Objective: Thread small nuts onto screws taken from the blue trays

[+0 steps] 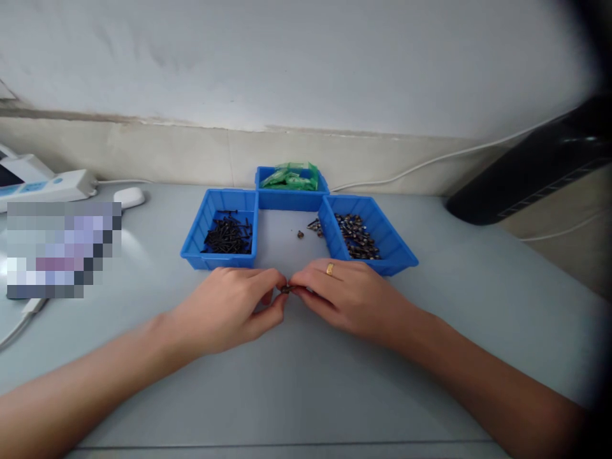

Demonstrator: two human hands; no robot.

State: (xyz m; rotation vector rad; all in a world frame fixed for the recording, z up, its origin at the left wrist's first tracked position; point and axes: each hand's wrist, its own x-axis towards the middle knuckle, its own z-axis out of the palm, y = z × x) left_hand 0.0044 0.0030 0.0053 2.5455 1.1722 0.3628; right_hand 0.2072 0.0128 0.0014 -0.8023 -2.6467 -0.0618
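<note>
My left hand [227, 309] and my right hand [358, 296] meet fingertip to fingertip above the grey table. Between them is a small dark metal piece [285, 289], pinched from both sides; its exact kind is too small to make out. A gold-coloured ring is on my right hand. Just beyond my left hand stands a blue bin [196, 245] with many black screws [227, 237]. Past my right hand is another blue bin [389, 239] of shiny metal parts [356, 237]. One loose metal part [300, 235] lies between these bins, and a few more [314, 225] touch the right one.
A third blue bin [291, 202] with green plastic packets [291, 178] stands at the back by the wall. At left are a pixelated device [62, 252], a white cable [21, 325], a white case [129, 197] and a power strip [57, 188]. A black cylinder [521, 169] leans at right.
</note>
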